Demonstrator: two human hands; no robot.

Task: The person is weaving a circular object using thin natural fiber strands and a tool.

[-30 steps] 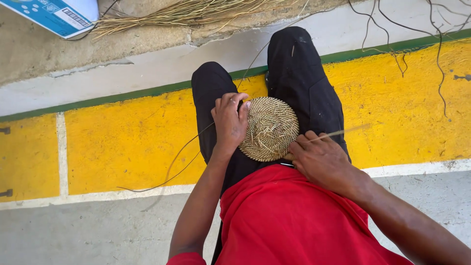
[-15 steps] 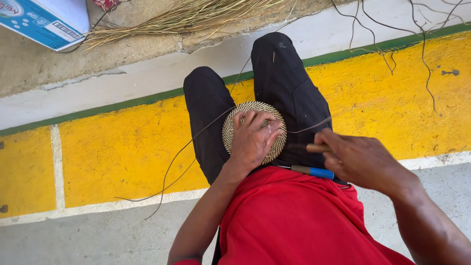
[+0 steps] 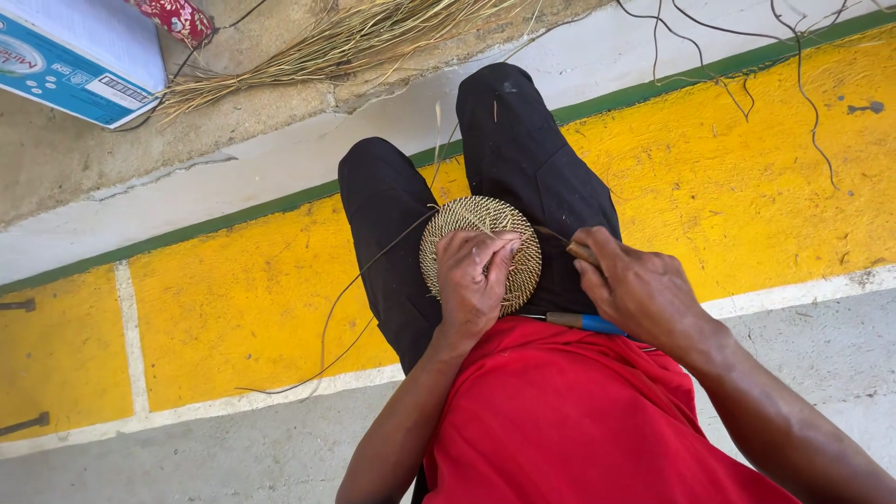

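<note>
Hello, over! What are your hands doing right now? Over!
Left hand flat on round woven straw disc on lap. Right hand pinching thin strand at its edge. Blue-handled tool lying on lap. Nothing blocking.

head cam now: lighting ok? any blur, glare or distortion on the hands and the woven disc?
Head view: bright even daylight, soft shadows, no glare. Woven disc sharp, its coils readable; left hand sharp on it, right hand sharp at its edge. Black trousers lose detail in the dark. Straight edges of the yellow band stay straight, so little distortion; carton cut off at the frame corner.
</note>
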